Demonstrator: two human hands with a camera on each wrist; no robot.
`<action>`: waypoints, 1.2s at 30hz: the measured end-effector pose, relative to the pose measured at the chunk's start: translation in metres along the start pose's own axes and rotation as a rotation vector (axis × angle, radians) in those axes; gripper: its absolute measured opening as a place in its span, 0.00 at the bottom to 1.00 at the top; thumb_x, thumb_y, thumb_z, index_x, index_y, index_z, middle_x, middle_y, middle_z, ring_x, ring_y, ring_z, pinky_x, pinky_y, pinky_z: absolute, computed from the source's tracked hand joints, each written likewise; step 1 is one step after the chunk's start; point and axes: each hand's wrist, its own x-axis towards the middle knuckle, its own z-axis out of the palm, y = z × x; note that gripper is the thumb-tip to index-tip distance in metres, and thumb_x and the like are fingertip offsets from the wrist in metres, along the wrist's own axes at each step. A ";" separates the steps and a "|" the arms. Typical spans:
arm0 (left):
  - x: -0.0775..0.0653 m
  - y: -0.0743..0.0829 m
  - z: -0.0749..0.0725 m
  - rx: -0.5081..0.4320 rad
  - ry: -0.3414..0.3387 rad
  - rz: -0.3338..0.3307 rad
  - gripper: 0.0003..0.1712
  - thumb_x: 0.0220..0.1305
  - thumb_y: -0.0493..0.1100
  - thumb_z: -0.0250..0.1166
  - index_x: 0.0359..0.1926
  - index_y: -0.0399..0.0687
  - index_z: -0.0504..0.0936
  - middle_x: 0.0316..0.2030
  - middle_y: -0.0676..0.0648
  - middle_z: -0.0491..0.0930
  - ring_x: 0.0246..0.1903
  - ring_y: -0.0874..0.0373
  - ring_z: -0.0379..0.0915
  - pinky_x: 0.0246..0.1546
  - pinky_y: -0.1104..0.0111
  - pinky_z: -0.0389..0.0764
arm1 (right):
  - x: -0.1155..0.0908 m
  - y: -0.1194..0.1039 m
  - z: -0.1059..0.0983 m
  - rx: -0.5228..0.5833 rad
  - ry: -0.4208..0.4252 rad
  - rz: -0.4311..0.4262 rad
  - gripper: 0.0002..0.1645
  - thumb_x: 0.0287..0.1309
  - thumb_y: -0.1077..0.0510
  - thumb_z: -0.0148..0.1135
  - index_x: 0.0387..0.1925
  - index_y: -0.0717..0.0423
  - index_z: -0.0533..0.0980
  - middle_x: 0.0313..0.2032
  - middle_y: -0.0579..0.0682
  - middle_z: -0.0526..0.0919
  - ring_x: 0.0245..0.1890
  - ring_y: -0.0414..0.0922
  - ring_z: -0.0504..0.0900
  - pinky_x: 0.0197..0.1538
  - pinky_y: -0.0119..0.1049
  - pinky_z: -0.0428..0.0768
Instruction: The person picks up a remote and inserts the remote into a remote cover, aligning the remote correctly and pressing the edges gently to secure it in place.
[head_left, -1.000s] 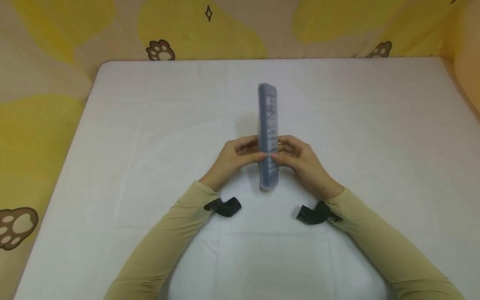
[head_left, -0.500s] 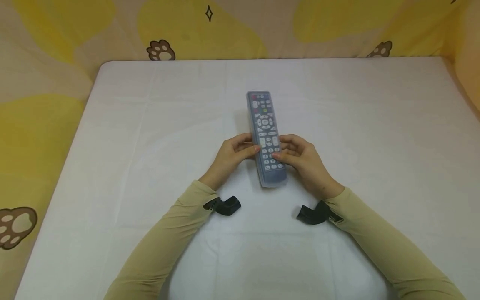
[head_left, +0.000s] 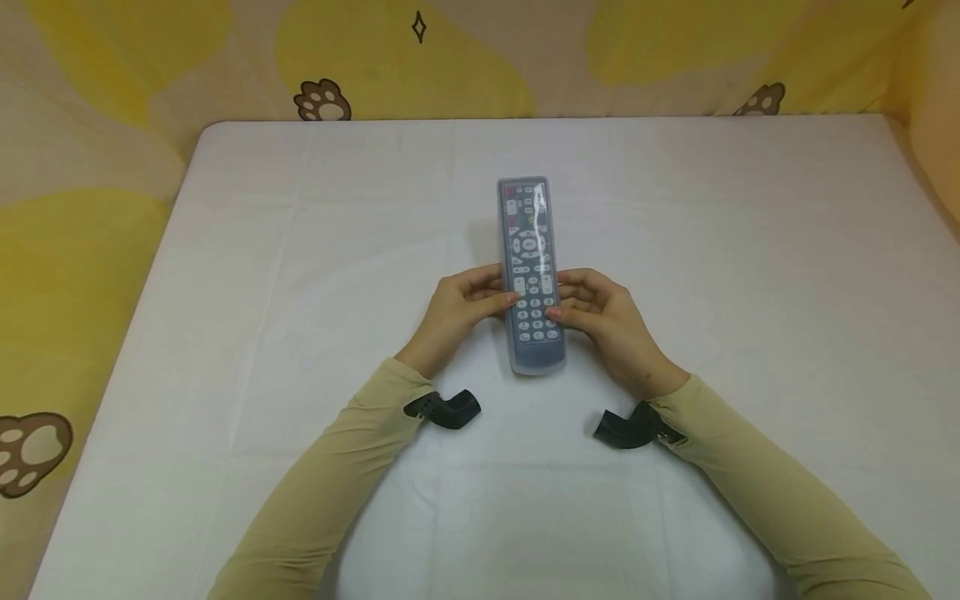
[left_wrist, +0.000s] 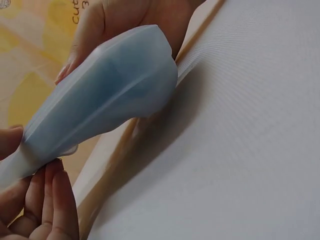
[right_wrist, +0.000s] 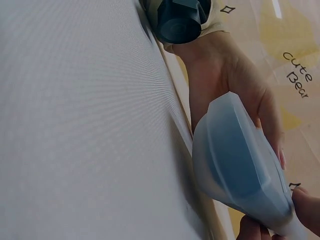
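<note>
A long remote control (head_left: 530, 250) in a translucent bluish cover is held between both hands, its button side toward the head camera. My left hand (head_left: 468, 312) pinches its left edge, thumb on the front and fingers behind. On the opposite edge, my right hand (head_left: 607, 321) grips it the same way, with the thumb over the lower buttons. In the left wrist view the rounded lower end of the remote (left_wrist: 120, 75) is off the table, with a shadow below. The right wrist view also shows that covered end of the remote (right_wrist: 235, 150) raised.
A white-covered table (head_left: 337, 217) spreads under both arms. Black wrist devices (head_left: 450, 410) are strapped at each sleeve cuff. Beyond the table's far edge hangs a yellow and beige cloth (head_left: 480, 58) with paw prints.
The remote has turned from edge-on to showing its button face, then rotated slightly so it stands straighter. Both hands have kept hold of it, the left shifting a little.
</note>
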 end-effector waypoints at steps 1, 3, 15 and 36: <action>0.000 0.000 0.000 -0.011 0.002 0.001 0.24 0.59 0.31 0.64 0.57 0.32 0.74 0.43 0.36 0.80 0.38 0.57 0.79 0.43 0.65 0.79 | 0.000 0.000 0.000 -0.001 0.002 -0.001 0.24 0.55 0.71 0.61 0.54 0.66 0.66 0.42 0.53 0.79 0.40 0.42 0.81 0.45 0.32 0.80; 0.000 0.000 0.000 -0.024 0.008 0.002 0.24 0.59 0.30 0.64 0.57 0.32 0.73 0.44 0.36 0.79 0.38 0.58 0.79 0.43 0.65 0.79 | 0.000 0.000 0.000 -0.003 0.007 0.000 0.25 0.55 0.70 0.62 0.54 0.67 0.67 0.43 0.54 0.79 0.40 0.42 0.81 0.45 0.32 0.80; 0.000 -0.001 0.001 0.010 0.010 -0.031 0.30 0.56 0.32 0.68 0.60 0.36 0.70 0.50 0.37 0.78 0.48 0.51 0.77 0.48 0.65 0.78 | 0.000 0.000 0.001 -0.048 0.009 0.010 0.26 0.55 0.69 0.64 0.55 0.67 0.68 0.44 0.56 0.79 0.43 0.45 0.81 0.46 0.35 0.80; 0.000 0.001 0.001 -0.029 0.035 -0.068 0.28 0.57 0.30 0.66 0.59 0.33 0.71 0.50 0.35 0.77 0.49 0.49 0.78 0.51 0.65 0.76 | 0.001 0.001 0.000 -0.079 0.016 0.007 0.24 0.57 0.70 0.61 0.56 0.71 0.68 0.43 0.54 0.81 0.43 0.43 0.81 0.48 0.34 0.79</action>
